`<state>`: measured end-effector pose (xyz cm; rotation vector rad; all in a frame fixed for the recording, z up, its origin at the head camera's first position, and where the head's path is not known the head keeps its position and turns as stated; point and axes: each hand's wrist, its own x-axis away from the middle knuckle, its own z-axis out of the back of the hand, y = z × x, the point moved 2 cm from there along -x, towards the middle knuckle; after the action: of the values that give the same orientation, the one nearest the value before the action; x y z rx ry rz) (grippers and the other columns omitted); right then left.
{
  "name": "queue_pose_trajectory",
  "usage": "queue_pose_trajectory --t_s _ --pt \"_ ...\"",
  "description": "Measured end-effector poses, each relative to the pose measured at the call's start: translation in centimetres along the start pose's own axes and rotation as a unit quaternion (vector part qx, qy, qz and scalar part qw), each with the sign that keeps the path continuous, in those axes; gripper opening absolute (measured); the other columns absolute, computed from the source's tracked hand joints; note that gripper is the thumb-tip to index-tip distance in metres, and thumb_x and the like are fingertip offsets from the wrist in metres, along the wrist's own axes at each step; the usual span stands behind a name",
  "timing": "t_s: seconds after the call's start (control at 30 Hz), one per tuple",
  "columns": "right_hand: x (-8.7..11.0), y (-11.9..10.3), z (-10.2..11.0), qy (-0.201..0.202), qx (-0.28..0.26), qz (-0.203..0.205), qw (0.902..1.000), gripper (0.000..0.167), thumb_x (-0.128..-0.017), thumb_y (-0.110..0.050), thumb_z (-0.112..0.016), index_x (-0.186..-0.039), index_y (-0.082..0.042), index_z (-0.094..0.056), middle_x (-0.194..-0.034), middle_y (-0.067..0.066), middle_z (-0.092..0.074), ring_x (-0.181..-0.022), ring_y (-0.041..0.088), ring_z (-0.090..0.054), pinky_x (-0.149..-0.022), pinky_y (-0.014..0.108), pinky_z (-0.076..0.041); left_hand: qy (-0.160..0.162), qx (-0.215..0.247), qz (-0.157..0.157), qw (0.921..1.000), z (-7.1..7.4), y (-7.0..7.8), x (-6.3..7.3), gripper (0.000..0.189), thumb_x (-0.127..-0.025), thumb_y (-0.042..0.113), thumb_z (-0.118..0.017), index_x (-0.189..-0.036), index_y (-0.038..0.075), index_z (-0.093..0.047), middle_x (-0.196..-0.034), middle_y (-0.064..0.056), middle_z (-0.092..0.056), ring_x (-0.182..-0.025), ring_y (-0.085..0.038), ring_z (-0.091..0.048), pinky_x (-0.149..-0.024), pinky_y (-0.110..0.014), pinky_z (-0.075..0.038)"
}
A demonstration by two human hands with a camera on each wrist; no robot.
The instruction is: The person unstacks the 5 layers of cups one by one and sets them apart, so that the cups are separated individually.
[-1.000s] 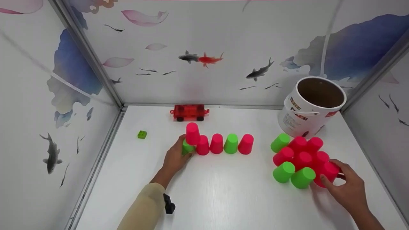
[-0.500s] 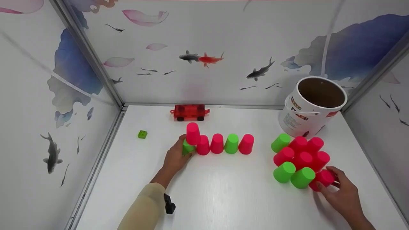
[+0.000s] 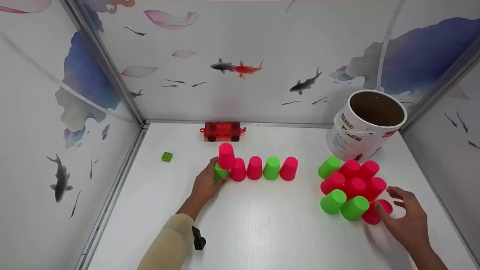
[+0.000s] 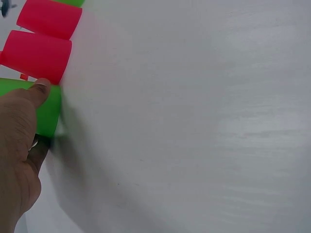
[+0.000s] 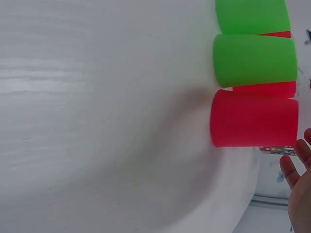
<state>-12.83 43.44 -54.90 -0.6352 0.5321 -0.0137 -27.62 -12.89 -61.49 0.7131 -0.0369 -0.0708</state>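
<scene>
My left hand [image 3: 204, 184] grips a green cup [image 3: 220, 173] at the left end of a row of upside-down cups. The thumb lies along the cup's side in the left wrist view. A pinkish-red cup [image 3: 226, 155] stands on top, over the green one and its red neighbour [image 3: 238, 171]. My right hand [image 3: 409, 221] has its fingers spread beside a red cup [image 3: 371, 214], at the near right corner of a cluster of cups. In the right wrist view that red cup [image 5: 255, 119] stands next to a green cup [image 5: 255, 60], with the fingertips apart from it.
The row continues right with a red cup [image 3: 254, 168], a green cup [image 3: 271, 168] and another red cup [image 3: 289, 169]. Behind the cluster stands a white bucket [image 3: 348, 144]. A red toy wagon [image 3: 223, 131] is by the back wall; a small green block [image 3: 167, 156] lies left.
My right hand lowered the red cup to the cluster's near right corner, then let go and moved slightly right and away. My left hand has stayed on the green cup.
</scene>
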Motion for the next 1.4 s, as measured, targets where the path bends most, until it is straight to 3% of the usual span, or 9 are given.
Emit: queue_pose_trajectory --t_s 0.07,0.3,0.6,0.67,0.77,0.83,0.9,1.13,1.4 --pt "-0.8 -1.0 0.0 0.013 -0.016 0.035 0.9992 0.081 -0.068 0.007 -0.097 -0.141 0.005 -0.063 -0.134 0.024 -0.068 -0.122 -0.020 -0.047 -0.099 -0.006 -0.035 0.001 0.000 -0.005 1.0000 0.0 0.0 0.0 0.086 -0.097 0.026 -0.087 -0.165 0.025 -0.035 -0.160 -0.009 -0.060 -0.147 -0.033 -0.059 -0.122 -0.054 -0.053" --pt "-3.7 -5.3 -2.0 0.016 -0.061 0.120 0.9908 0.076 -0.069 0.008 -0.095 -0.139 0.005 -0.066 -0.132 0.021 -0.070 -0.126 -0.012 -0.053 -0.101 -0.003 -0.040 0.004 -0.004 -0.015 0.9999 -0.2 -0.2 -0.1 0.084 -0.098 0.025 -0.087 -0.165 0.022 -0.035 -0.159 -0.012 -0.061 -0.143 -0.035 -0.062 -0.120 -0.059 -0.053" --pt "-7.2 -10.7 -7.5 -0.084 -0.068 0.096 0.9895 0.078 -0.080 -0.008 -0.097 -0.150 -0.009 -0.062 -0.147 0.012 -0.067 -0.129 0.023 -0.064 -0.094 -0.002 -0.043 -0.002 0.005 0.001 1.0000 0.1 -0.1 -0.2 0.087 -0.097 0.024 -0.087 -0.167 0.024 -0.034 -0.162 -0.010 -0.059 -0.148 -0.034 -0.058 -0.123 -0.055 -0.052" --pt "-7.7 -11.8 -8.9 -0.109 -0.066 0.092 0.9876 0.078 -0.082 -0.012 -0.097 -0.152 -0.012 -0.061 -0.151 0.011 -0.066 -0.129 0.029 -0.066 -0.096 0.007 -0.051 -0.003 0.006 0.007 1.0000 0.2 -0.1 -0.1 0.087 -0.098 0.026 -0.087 -0.167 0.025 -0.035 -0.163 -0.008 -0.059 -0.148 -0.033 -0.058 -0.123 -0.054 -0.052" --pt "-8.4 -13.3 -10.8 -0.139 -0.063 0.096 0.9836 0.077 -0.086 -0.017 -0.095 -0.154 -0.014 -0.060 -0.154 0.011 -0.064 -0.133 0.036 -0.068 -0.098 0.034 -0.065 -0.004 0.007 0.014 0.9999 0.2 0.0 0.0 0.088 -0.097 0.026 -0.087 -0.167 0.026 -0.035 -0.163 -0.008 -0.059 -0.149 -0.033 -0.057 -0.123 -0.054 -0.052" --pt "-8.7 -14.4 -11.9 -0.157 -0.068 0.102 0.9800 0.076 -0.087 -0.019 -0.094 -0.155 -0.014 -0.060 -0.154 0.012 -0.064 -0.136 0.037 -0.067 -0.101 0.053 -0.066 -0.005 0.006 0.013 0.9999 0.1 0.0 0.0 0.087 -0.098 0.026 -0.087 -0.167 0.026 -0.034 -0.162 -0.009 -0.059 -0.148 -0.033 -0.058 -0.122 -0.054 -0.053" --pt "-8.9 -15.4 -12.9 -0.174 -0.075 0.110 0.9758 0.076 -0.088 -0.019 -0.094 -0.155 -0.013 -0.059 -0.154 0.014 -0.063 -0.139 0.039 -0.065 -0.102 0.060 -0.064 -0.005 0.006 0.009 0.9999 0.1 0.1 0.0 0.086 -0.098 0.026 -0.087 -0.166 0.027 -0.034 -0.161 -0.009 -0.059 -0.147 -0.034 -0.059 -0.122 -0.054 -0.053" --pt "-9.5 -19.1 -16.2 -0.196 -0.099 0.151 0.9638 0.073 -0.091 -0.022 -0.093 -0.154 -0.008 -0.059 -0.151 0.014 -0.065 -0.139 0.036 -0.067 -0.108 0.056 -0.062 0.000 0.004 0.011 0.9999 0.0 0.1 0.0 0.086 -0.097 0.026 -0.087 -0.166 0.027 -0.036 -0.160 -0.008 -0.060 -0.146 -0.032 -0.059 -0.122 -0.053 -0.053" --pt "-10.0 -22.9 -19.5 -0.241 -0.099 0.141 0.9553 0.078 -0.093 -0.031 -0.092 -0.160 -0.012 -0.056 -0.153 0.013 -0.065 -0.141 0.035 -0.066 -0.112 0.053 -0.060 0.002 0.016 -0.001 0.9999 0.2 0.3 0.1 0.083 -0.098 0.029 -0.087 -0.164 0.026 -0.037 -0.156 -0.009 -0.062 -0.141 -0.032 -0.062 -0.120 -0.054 -0.054"
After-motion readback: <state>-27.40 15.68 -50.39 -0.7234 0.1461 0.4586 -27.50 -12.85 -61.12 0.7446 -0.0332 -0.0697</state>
